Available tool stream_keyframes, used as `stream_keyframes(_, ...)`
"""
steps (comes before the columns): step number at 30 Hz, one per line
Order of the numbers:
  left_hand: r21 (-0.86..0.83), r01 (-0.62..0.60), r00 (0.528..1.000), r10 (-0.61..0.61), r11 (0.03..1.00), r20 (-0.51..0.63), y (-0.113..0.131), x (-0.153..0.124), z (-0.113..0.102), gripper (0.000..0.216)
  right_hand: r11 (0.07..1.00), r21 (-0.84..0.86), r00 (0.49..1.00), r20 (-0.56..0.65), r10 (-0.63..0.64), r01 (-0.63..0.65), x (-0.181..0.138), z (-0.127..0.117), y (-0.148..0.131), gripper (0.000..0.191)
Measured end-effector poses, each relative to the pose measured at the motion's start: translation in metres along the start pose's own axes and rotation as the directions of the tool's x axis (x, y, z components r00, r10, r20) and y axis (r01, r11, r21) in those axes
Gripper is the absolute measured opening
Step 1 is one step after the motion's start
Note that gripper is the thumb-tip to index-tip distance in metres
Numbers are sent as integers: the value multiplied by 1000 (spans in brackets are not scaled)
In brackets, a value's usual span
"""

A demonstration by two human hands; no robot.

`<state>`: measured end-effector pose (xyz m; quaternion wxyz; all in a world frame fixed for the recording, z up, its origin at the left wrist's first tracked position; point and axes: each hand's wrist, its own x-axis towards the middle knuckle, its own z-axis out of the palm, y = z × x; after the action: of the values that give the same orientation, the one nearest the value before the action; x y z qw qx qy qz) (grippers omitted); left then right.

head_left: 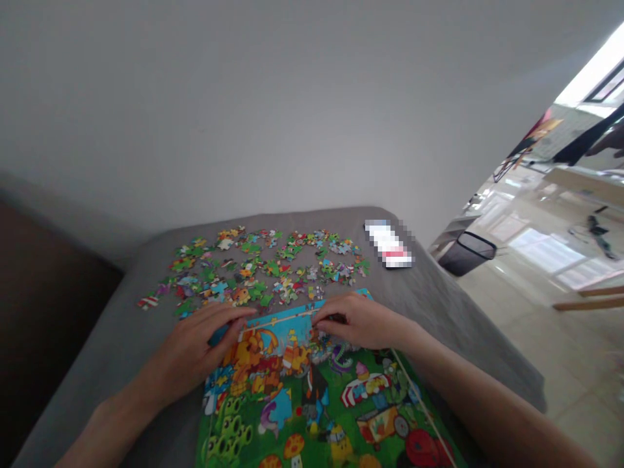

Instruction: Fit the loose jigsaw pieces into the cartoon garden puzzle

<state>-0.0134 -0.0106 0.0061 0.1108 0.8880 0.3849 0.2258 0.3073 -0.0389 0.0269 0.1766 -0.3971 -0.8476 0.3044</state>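
Note:
A jigsaw puzzle board (312, 429) with bright cartoon plants and figures lies in front of me, its lower edge running out of view. My left hand (207, 335) rests at its upper left corner, fingers stretched out and thumb apart, with no piece visible in it. Over the blue upper part of the board, my right hand (358, 320) has thumb and fingertips pinched together; what is between them is hidden. Small assembled or loose pieces lie just under those fingertips. Beyond the board, many loose puzzle pieces (251, 266) are spread across the grey cloth.
A grey cloth (429, 312) covers the table, which stands against a pale wall (292, 117). On the far right of the cloth lies a phone (389, 244) with a blurred screen. A dark waste bin (465, 253) stands on the tiled floor to the right.

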Motion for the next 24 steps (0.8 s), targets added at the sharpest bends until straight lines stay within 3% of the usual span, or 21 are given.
stream_keyframes(7,-1,19,1000,-19,1000,23,-1,0,-3,28,993,-116,1000,19,3,-1,-4,-4,7,15)
stream_keyframes(24,-30,-5,998,7,1000,66,0,1,-8,31,986,-164,1000,21,16,-12,-3,4,7,22)
